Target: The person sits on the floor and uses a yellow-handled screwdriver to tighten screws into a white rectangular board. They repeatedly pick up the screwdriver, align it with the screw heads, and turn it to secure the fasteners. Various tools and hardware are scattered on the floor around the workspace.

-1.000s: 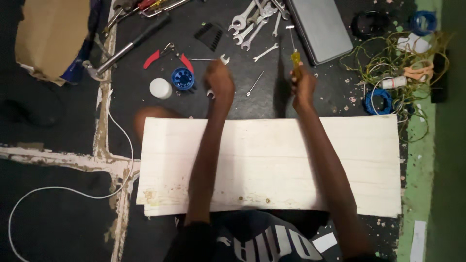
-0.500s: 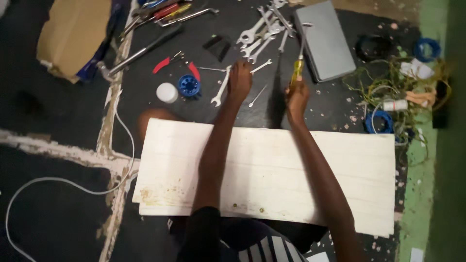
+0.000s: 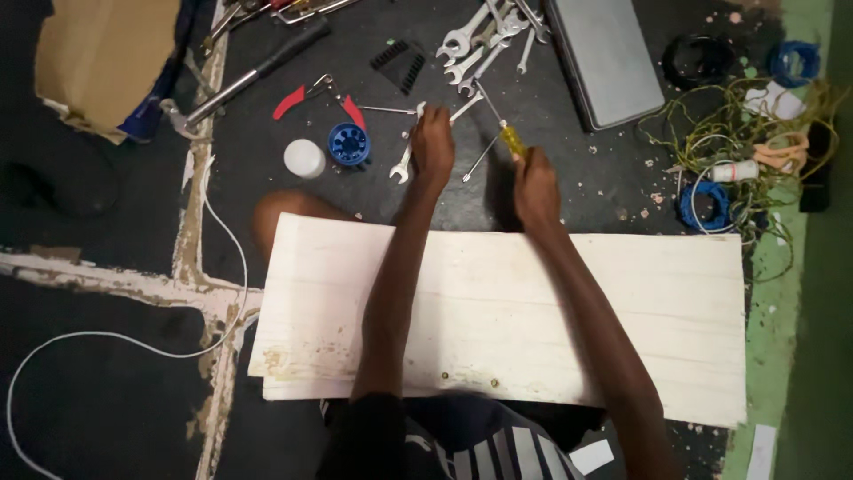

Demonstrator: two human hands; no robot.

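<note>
Closed grip of right hand (image 3: 536, 185) holds screwdriver (image 3: 505, 133), yellow handle, at upper centre of frame. Left hand (image 3: 433, 142) rests on a spanner (image 3: 407, 158) just left of it, fingers curled; grip state cannot be told. Both arms cross white board (image 3: 657, 320) filling frame centre. Grey case (image 3: 604, 58) upper right; blue spool (image 3: 348, 143), white cap (image 3: 304, 158) upper left of hands.
</note>
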